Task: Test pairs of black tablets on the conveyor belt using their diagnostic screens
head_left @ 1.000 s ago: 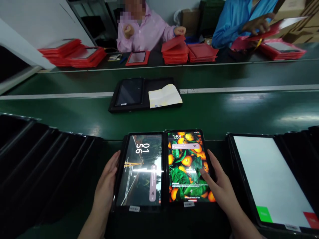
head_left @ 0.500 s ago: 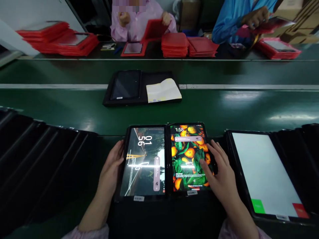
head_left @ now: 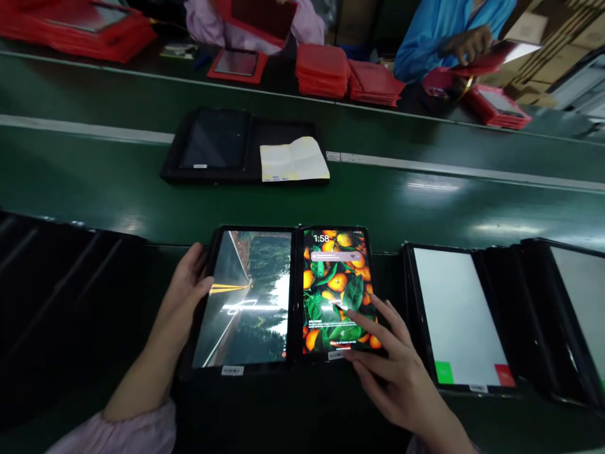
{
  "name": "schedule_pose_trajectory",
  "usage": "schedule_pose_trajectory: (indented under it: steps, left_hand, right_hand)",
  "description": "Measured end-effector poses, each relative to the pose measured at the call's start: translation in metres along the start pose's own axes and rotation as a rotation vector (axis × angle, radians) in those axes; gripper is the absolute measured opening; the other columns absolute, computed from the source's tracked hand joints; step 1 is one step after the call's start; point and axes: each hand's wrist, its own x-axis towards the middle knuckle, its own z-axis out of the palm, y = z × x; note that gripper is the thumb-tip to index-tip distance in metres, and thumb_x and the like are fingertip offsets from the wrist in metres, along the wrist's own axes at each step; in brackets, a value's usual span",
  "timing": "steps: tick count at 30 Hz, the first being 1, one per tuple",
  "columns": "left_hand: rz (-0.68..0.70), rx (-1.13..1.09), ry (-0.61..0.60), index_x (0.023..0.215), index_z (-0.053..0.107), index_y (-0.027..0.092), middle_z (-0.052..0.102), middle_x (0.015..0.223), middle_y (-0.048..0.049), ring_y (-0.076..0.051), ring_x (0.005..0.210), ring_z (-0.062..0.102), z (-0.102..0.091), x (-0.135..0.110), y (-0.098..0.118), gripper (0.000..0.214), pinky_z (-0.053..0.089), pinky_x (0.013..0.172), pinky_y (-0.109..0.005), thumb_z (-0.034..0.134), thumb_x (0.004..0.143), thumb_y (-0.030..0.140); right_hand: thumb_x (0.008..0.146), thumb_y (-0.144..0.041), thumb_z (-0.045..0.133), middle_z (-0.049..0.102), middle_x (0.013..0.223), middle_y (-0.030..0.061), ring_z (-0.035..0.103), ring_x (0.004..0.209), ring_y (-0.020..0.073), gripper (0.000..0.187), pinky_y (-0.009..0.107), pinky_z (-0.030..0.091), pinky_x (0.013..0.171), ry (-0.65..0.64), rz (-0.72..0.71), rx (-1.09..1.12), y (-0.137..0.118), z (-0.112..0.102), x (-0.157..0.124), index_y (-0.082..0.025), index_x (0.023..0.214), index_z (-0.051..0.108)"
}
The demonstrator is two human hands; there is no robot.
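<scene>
Head view: two lit tablets are positioned side by side in front of the person. The road-screen tablet (head_left: 262,271) is on the left; the fruit-screen tablet (head_left: 333,287), reading 1:58, is on the right. Left hand (head_left: 174,309): fingers closed on the outer edge of the road-screen tablet, thumb on its frame. Right hand (head_left: 399,362): fingers open and spread at the lower right of the fruit-screen tablet; fingertip contact cannot be confirmed. A white-screen tablet (head_left: 463,309) is located farther right. Beyond, on the green bench (head_left: 378,208), a black case (head_left: 278,129) carries a dark tablet (head_left: 215,139) and a paper sheet (head_left: 293,159).
</scene>
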Motion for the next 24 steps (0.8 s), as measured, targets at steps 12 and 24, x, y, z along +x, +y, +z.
schedule_pose_trajectory:
  steps: [12, 24]
  left_hand:
    - [-0.131, -0.135, 0.064, 0.127, 0.072, 0.026, 0.069, 0.15, -0.0112, -0.042, 0.158, 0.042, -0.005, 0.001, 0.008, 0.067, 0.033, 0.132, -0.055, 0.09, 0.066, 0.048]
    - [-0.148, -0.117, 0.04, 0.127, 0.073, 0.027, 0.068, 0.152, -0.0104, -0.043, 0.157, 0.043, -0.016, 0.002, 0.0, 0.067, 0.033, 0.131, -0.06, 0.093, 0.068, 0.052]
  right_hand:
    - [0.108, -0.03, 0.054, 0.074, 0.143, 0.0069, 0.056, 0.15, 0.0349, 0.032, 0.06, 0.06, 0.109, 0.293, 0.322, 0.078, 0.011, 0.023, 0.01, -0.034, 0.123, 0.083]
    - [0.098, -0.016, 0.062, 0.081, 0.129, 0.0071, 0.07, 0.133, 0.0339, 0.028, 0.052, 0.068, 0.095, 0.264, 0.063, 0.189, 0.009, 0.011, 0.01, -0.029, 0.094, 0.086]
